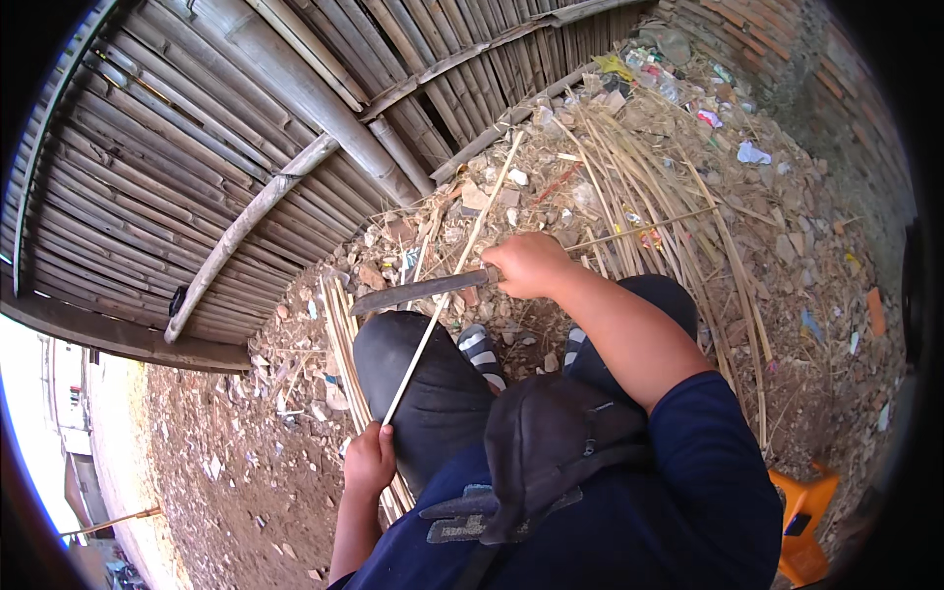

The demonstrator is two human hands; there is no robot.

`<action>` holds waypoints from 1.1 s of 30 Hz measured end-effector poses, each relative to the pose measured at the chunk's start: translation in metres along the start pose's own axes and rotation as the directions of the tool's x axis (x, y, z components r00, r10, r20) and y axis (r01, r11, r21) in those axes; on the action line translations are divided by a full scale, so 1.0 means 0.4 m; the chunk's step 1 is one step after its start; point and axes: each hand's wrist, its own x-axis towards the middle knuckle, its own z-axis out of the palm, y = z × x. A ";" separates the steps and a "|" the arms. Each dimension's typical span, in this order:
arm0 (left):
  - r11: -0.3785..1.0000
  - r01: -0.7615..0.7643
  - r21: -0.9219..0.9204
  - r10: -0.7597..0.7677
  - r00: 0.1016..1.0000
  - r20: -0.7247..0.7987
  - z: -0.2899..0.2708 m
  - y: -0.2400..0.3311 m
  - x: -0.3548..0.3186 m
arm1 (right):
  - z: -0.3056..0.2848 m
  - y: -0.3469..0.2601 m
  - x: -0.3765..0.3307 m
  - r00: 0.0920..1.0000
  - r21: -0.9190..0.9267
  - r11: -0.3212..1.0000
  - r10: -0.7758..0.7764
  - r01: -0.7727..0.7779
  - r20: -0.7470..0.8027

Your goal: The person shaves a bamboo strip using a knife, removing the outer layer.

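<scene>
My right hand [529, 264] grips the handle of a long dark knife [418, 291], whose blade points left above my knee. My left hand [369, 460] holds the near end of a thin pale bamboo strip [454, 270]. The strip runs up and to the right, crossing the blade, and its far end reaches toward the fence. I sit with both knees [423, 383] in dark trousers below the knife, and a striped sandal [482, 352] shows between them.
A bamboo slat fence [226, 128] with round rails fills the upper left. A pile of split bamboo strips [649, 187] lies on rubble and litter to the right. More strips [342, 334] lie by my left knee. An orange plastic stool [804, 526] stands at lower right.
</scene>
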 end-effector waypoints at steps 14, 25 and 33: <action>1.000 -0.013 -0.022 0.013 1.000 -0.005 0.010 -0.016 0.010 | 0.000 0.020 -0.008 0.993 -0.001 0.998 0.060 -0.060 0.099; 0.997 0.053 0.062 -0.055 0.998 0.036 -0.008 0.014 0.019 | 0.018 0.119 0.016 0.955 0.180 0.938 0.288 -0.295 0.064; 0.995 0.004 0.097 0.010 0.990 -0.138 0.051 -0.004 -0.003 | -0.001 0.072 0.013 0.971 0.206 0.960 0.151 -0.188 0.184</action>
